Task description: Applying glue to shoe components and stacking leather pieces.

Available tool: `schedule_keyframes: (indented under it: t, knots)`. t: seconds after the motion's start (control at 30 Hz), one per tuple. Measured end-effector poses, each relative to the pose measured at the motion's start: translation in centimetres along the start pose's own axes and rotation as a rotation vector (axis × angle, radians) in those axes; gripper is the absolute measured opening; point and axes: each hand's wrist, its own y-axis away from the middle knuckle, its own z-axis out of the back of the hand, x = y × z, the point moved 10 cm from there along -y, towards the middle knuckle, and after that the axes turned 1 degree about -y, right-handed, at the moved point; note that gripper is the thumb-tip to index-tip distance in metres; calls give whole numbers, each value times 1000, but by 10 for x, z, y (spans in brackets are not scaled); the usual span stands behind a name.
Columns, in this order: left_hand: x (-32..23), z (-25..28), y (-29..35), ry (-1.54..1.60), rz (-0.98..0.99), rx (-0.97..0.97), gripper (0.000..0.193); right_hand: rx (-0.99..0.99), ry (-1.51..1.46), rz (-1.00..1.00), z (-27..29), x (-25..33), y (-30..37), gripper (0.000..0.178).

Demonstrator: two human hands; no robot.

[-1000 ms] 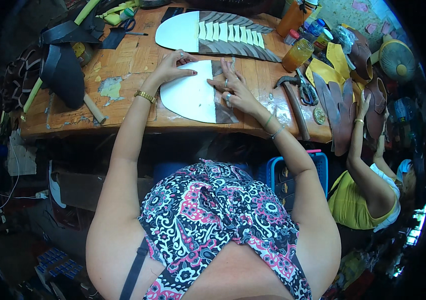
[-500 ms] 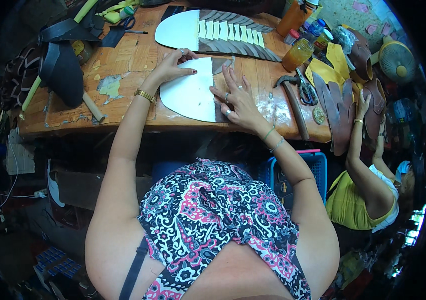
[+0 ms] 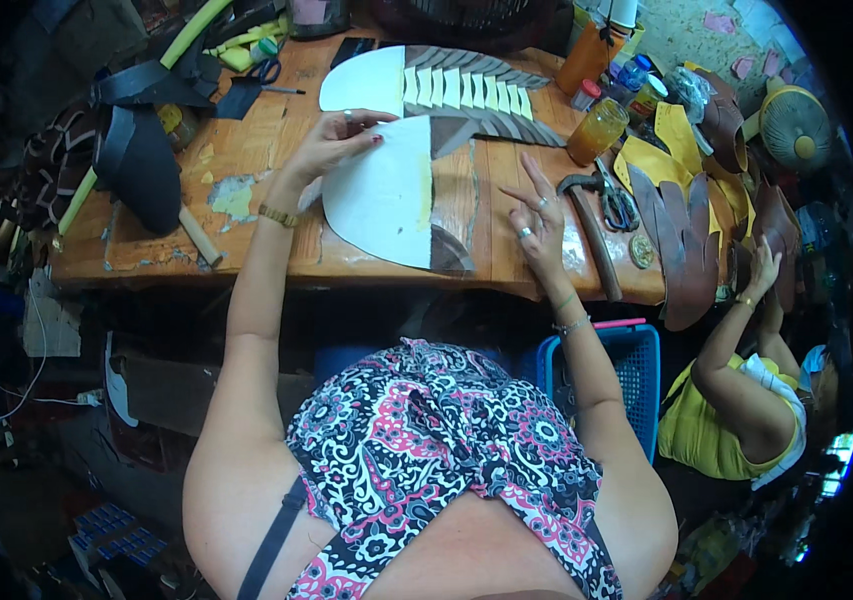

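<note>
Worn wooden table [image 3: 276, 240] lay scuffed and peeling.
Left hand [image 3: 331, 145] touched the upper rim of a smooth white half-oval sheet [image 3: 376, 205] by the table's front edge, whether pinching or merely resting I couldn't tell; curved brown strips [image 3: 452, 250] bordered its straight side; right hand [image 3: 536, 225], loosely spread, held nothing beside a hammer [image 3: 594, 238].

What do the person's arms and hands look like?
Both arms are sleeveless. The left hand has dark red nail polish, a silvery ring and a golden metal wristband. The right hand has silvery rings, a thin green cord and a silvery chain bracelet.
</note>
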Motion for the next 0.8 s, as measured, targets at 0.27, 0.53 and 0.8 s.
schedule_keyframes:
  t: [0.27,0.53,0.8]
  knots:
    - [-31,122,-52,-128,-178,-227,33,-9,112,-63,1,10,-1,38]
    - [59,156,-135,-109,16,-173,33,44,175,-86,-3,17,-4,33]
    - [130,186,-142,-177,96,-157,37,95,204,-88,-11,23,-5,34]
